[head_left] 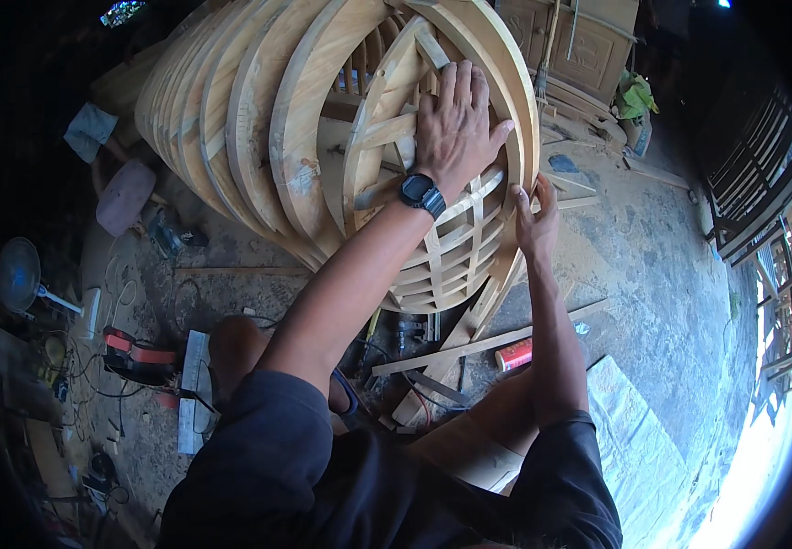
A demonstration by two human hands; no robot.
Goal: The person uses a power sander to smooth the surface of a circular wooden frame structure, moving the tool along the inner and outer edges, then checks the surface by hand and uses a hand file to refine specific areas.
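Note:
A large curved wooden framework (pixel 300 156), built of many pale ribs, fills the top middle of the head view. My left hand (pixel 455 128), with a dark watch on its wrist, rests with fingers stretched out on the inner slats at the framework's near end. Its thumb points right, toward the thick outer rim (pixel 521 101). Lower on that rim, my right hand (pixel 538 220) has its thumb on the near side and its fingers curled at the outer edge. Below my left hand is a lattice of thin crossing wooden strips (pixel 446 261).
Loose wooden strips (pixel 496 339) and a red can (pixel 513 354) lie under the near end. On the left are a red-and-black power tool (pixel 140 357), cables and a fan (pixel 21 274). A pale sheet (pixel 638 430) covers some floor at right; wooden racks (pixel 762 183) stand beyond.

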